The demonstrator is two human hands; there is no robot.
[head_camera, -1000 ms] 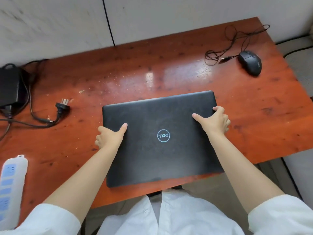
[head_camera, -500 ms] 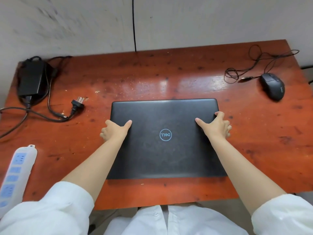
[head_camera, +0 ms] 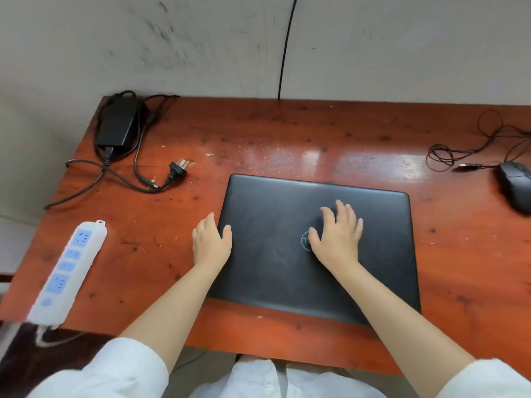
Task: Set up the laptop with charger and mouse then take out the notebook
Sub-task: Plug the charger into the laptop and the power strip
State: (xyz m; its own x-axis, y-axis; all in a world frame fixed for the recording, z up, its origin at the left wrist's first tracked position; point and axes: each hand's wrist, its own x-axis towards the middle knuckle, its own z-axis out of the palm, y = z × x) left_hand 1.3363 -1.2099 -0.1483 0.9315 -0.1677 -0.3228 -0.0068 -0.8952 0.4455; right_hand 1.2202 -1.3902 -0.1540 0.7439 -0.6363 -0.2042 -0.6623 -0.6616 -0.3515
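Note:
A closed black laptop (head_camera: 275, 254) lies flat on the red wooden desk (head_camera: 287, 139). My left hand (head_camera: 211, 244) rests at the laptop's left edge, thumb on the lid, fingers spread. My right hand (head_camera: 337, 234) lies flat and open on the middle of the lid, partly covering the round logo. The black charger brick (head_camera: 116, 124) with its coiled cable and loose wall plug (head_camera: 178, 168) sits at the desk's far left. A black wired mouse (head_camera: 515, 185) with its USB plug (head_camera: 468, 167) is at the far right. No notebook is in view.
A white power strip (head_camera: 67, 270) with blue sockets lies at the desk's left front edge. A grey wall rises behind the desk, with a thin black cable (head_camera: 286, 47) running down it. White sleeves fill the bottom of the view.
My right hand left the laptop's right edge and now lies flat on the middle of the lid. The view swung left, showing more of the charger side.

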